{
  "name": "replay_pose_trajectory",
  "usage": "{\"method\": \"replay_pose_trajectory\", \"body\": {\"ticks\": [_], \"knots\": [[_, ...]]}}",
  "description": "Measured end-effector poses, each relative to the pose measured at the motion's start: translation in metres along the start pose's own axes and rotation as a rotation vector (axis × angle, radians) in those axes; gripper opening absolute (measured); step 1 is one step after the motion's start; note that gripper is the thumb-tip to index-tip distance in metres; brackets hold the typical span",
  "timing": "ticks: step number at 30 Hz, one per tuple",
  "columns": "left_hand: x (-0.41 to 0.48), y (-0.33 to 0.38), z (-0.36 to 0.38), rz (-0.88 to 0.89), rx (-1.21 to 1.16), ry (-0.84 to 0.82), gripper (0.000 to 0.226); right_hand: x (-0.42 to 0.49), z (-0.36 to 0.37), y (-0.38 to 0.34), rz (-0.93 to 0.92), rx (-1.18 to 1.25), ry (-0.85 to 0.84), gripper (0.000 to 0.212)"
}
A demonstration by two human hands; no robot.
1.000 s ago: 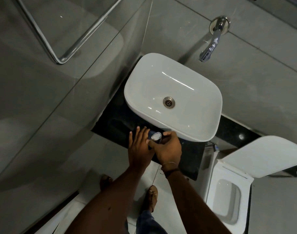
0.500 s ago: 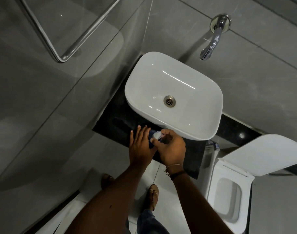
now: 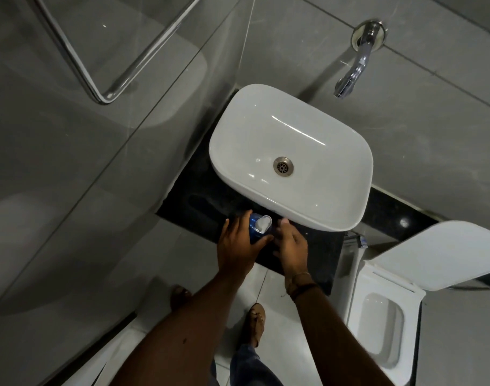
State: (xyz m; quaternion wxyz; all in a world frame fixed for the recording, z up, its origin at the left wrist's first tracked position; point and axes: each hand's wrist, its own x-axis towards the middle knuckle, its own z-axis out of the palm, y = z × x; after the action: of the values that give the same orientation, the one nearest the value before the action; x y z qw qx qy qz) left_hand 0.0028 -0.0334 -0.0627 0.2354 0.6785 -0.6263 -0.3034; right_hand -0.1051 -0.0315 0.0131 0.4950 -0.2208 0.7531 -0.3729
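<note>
The blue bottle stands upright on the black counter, at the near edge of the basin, cap upward. The left hand wraps it from the left. The right hand lies just to its right, fingers loose and empty.

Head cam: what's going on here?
A person stands at a white basin on a dark counter. Their left hand grips a blue bottle with a white cap, upright near the counter's front edge. The right hand sits just beside it, fingers relaxed, off the cap. No water shows at the wall tap. A toilet with its lid up stands to the right.
</note>
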Motion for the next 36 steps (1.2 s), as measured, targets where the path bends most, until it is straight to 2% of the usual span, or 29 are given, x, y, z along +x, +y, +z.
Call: {"method": "replay_pose_trajectory", "body": {"ticks": [2, 4, 12, 19, 25, 36], "knots": [[-0.001, 0.002, -0.001, -0.036, -0.027, -0.029, 0.086, 0.007, 0.006, 0.008, 0.194, 0.111, -0.062, 0.03], [-0.001, 0.003, -0.001, -0.046, -0.02, -0.063, 0.086, 0.016, 0.013, 0.017, 0.256, 0.188, -0.062, 0.036], [0.011, -0.003, -0.025, -0.026, -0.021, -0.068, 0.084, 0.028, 0.035, 0.016, 0.19, 0.262, -0.06, 0.037], [0.04, -0.041, -0.073, -0.123, -0.045, 0.006, 0.081, 0.025, 0.104, -0.004, 0.159, 0.195, -0.187, 0.033], [0.057, -0.071, -0.097, -0.169, -0.079, 0.054, 0.079, 0.027, 0.153, -0.009, 0.163, 0.175, -0.211, 0.03], [0.059, -0.085, -0.102, -0.182, -0.096, 0.042, 0.081, 0.023, 0.167, -0.006, 0.155, 0.169, -0.17, 0.033]]}}
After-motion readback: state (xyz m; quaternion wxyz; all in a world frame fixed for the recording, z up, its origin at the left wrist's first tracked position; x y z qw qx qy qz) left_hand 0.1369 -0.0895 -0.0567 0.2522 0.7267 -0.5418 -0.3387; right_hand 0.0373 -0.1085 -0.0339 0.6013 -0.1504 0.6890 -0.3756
